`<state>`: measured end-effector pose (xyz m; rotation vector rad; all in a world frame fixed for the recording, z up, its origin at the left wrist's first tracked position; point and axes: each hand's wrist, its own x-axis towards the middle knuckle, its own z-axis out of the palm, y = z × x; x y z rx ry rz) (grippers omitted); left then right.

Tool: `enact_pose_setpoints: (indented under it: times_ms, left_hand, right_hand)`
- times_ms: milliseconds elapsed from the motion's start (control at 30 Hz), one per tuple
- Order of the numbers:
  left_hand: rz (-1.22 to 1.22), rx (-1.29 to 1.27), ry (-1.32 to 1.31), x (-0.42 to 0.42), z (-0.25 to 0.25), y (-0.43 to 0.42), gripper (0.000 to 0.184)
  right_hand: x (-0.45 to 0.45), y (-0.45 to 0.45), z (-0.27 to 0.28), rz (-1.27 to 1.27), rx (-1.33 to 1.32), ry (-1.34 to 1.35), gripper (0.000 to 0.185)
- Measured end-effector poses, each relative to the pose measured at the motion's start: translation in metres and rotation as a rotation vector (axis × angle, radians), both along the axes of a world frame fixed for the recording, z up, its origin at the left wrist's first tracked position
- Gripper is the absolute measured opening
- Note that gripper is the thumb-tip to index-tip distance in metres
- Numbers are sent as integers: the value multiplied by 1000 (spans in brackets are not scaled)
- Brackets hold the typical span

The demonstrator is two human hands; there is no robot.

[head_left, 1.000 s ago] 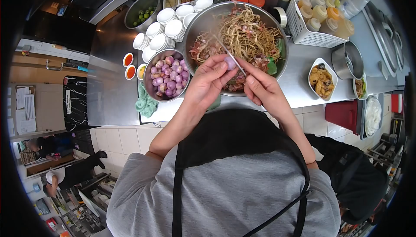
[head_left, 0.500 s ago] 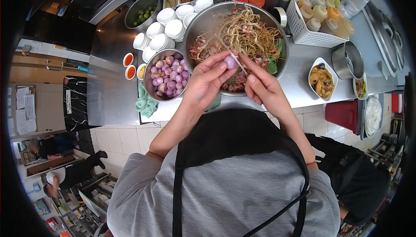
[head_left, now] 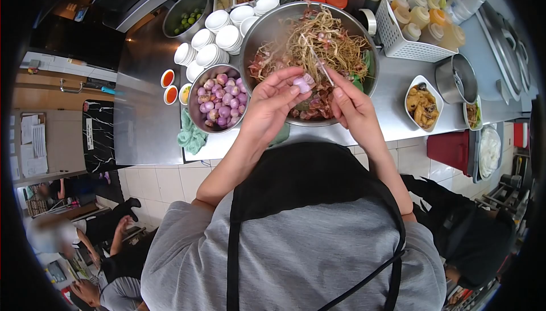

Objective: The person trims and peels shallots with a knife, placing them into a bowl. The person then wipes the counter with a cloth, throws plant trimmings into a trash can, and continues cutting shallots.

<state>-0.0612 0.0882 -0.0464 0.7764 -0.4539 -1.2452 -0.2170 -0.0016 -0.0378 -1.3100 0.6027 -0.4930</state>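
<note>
In my left hand [head_left: 272, 99] a pale purple shallot [head_left: 302, 84] is pinched between thumb and fingertips, with a flap of skin lifting at its upper side. My right hand [head_left: 356, 110] is closed round a small thin-bladed knife [head_left: 324, 67], whose blade points up and left, a little apart from the shallot. Both hands are over the near part of a large metal bowl [head_left: 256, 35]. Dry stalks, roots and reddish skins [head_left: 330, 35] fill it. Left of it, a smaller metal bowl [head_left: 198, 118] holds many purple shallots [head_left: 230, 99].
Stacked white cups [head_left: 228, 38] and a bowl of limes [head_left: 187, 22] stand behind the shallots. A white basket of squeeze bottles [head_left: 418, 49], a dish of food [head_left: 422, 106] and a metal pot [head_left: 456, 77] are on the right. Co-workers [head_left: 116, 265] are at lower left.
The knife and my right hand have moved right, away from the shallot, which now shows a loosened flap. My left hand stays nearly in place. Co-workers at lower left have come closer.
</note>
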Motion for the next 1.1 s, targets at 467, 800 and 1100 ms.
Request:
enact_pose_setpoints:
  times_ms: [467,800,1100]
  left_hand:
    - [60,-10,-100,0,-7,2,28]
    - [33,26,-111,-3,8,3,26]
    - [128,24,-356,-5,4,2,28]
  right_hand:
    - [1,13,-4,88,-38,-40,36]
    - [-9,-2,0,-8,-72,106,33]
    - [1,15,-2,111,-250,-39,39]
